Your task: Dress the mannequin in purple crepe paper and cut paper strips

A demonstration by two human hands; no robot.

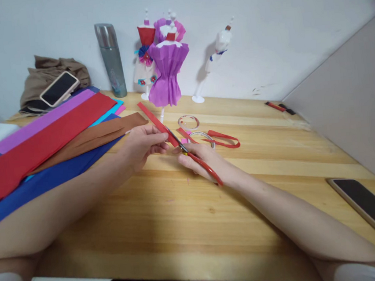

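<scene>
My left hand pinches a narrow red paper strip between thumb and fingers, its far end sticking out past the fingertips. Closed around red-handled scissors, my right hand has their blades lying along the strip near my left thumb. Whether the blades are apart is hard to make out. Just beyond my right hand are a loose curl of red strip and a roll of tape, partly hidden. A second tape roll lies a little farther back.
Coloured crepe paper is stacked at the left beside a phone on brown cloth. Behind stand a flask, small mannequins in paper dresses and a barer mannequin. Another phone lies right; a red-and-black object sits near the wall.
</scene>
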